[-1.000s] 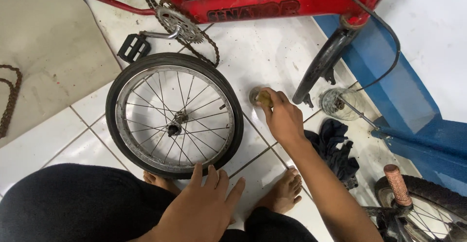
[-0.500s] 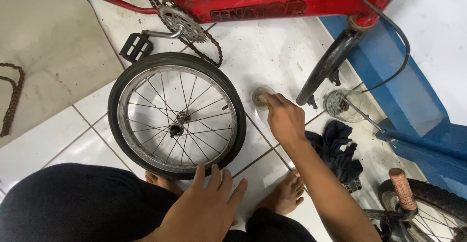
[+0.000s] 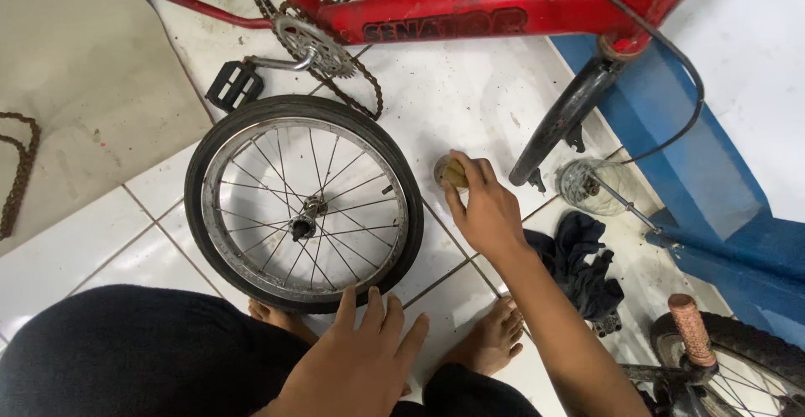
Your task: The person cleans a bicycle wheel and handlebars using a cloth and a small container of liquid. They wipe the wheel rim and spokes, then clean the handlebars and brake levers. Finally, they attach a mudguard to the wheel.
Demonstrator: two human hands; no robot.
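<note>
A small bicycle wheel [image 3: 303,212] with a black tyre and thin spokes lies flat on the white tiled floor in front of my knees. My left hand [image 3: 356,365] rests with spread fingers on the near rim of its tyre. My right hand [image 3: 485,207] reaches to the right of the wheel, its fingertips in a small round tin [image 3: 447,170] with yellowish contents. Whether the fingers grip anything there is hidden.
A red bicycle frame [image 3: 503,10] with chainring and chain [image 3: 312,44], a black pedal [image 3: 233,84] and a black fork [image 3: 560,123] spans the top. A clear jar [image 3: 587,186], dark rag [image 3: 579,266], blue step [image 3: 713,216] and a second wheel [image 3: 729,367] lie at right. My bare feet [image 3: 486,341] rest on the floor below.
The view has shifted slightly. My right hand has stayed at the small tin with its fingers moving a little; my left hand stays on the tyre.
</note>
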